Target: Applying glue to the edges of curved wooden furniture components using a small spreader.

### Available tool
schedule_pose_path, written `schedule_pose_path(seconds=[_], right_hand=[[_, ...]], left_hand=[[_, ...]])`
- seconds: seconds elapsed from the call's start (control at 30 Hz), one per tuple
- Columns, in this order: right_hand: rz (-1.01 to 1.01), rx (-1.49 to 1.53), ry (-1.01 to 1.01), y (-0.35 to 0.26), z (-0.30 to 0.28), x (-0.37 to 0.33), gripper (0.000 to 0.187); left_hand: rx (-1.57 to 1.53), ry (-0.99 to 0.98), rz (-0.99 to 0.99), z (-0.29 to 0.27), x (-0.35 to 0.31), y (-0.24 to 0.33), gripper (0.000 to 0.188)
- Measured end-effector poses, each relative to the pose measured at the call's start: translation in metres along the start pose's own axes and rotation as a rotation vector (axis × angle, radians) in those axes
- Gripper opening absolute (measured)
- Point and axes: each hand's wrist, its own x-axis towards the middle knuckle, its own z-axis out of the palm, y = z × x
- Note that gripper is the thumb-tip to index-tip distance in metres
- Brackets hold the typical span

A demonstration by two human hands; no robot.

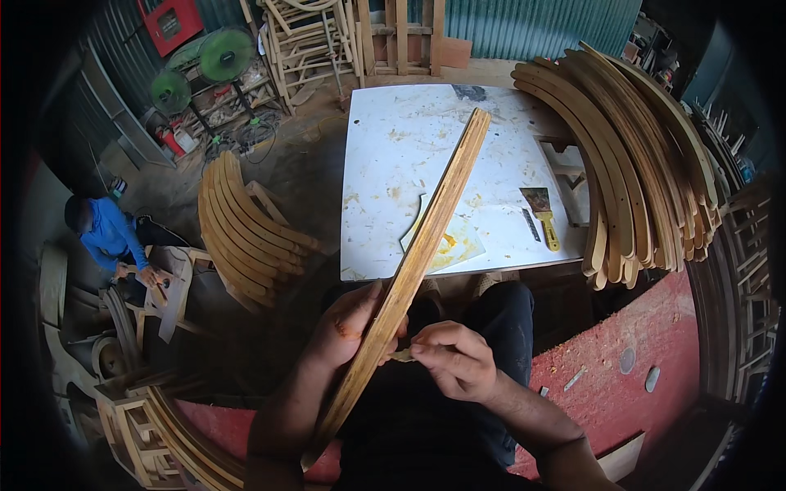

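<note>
A long, narrow wooden slat (434,213) slants across my lap, its far end over the white tabletop (381,155). My left hand (348,327) is wrapped round its lower half from the left. Just right of the slat, my right hand (458,360) pinches a small, thin yellowish piece (401,355) close to the wood; its exact kind is unclear. Beneath the slat, a pale sheet with yellow paste (463,245) lies near the table's front edge. Right of it are a putty knife (542,214) with a yellow handle and a narrow dark blade (530,224).
Curved wooden slats (622,155) are stacked high at the right, against the table. More curved slats (246,229) stand to the left. A red bench surface (639,344) with small scraps is at my right. Another person (115,233) in blue works at far left. Green fans (225,56) stand behind.
</note>
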Motion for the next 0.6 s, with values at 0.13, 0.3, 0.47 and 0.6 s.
schedule_pose_path(seconds=[0.13,0.3,0.47,0.6], right_hand=[[0.186,0.029,0.138,-0.004,-0.014,0.006,0.022],[0.304,0.037,0.188,0.015,-0.017,0.004,0.023],[0.137,0.031,0.102,0.006,-0.003,-0.005,0.021],[0.075,0.149,0.009,0.005,-0.012,-0.013,0.021]], left_hand=[[0.015,-0.056,0.067,0.003,0.002,0.002,0.054],[0.072,0.035,0.055,0.019,-0.008,0.008,0.052],[0.069,0.039,0.017,0.025,-0.012,0.007,0.054],[0.159,0.077,0.074,0.03,-0.01,0.005,0.053]])
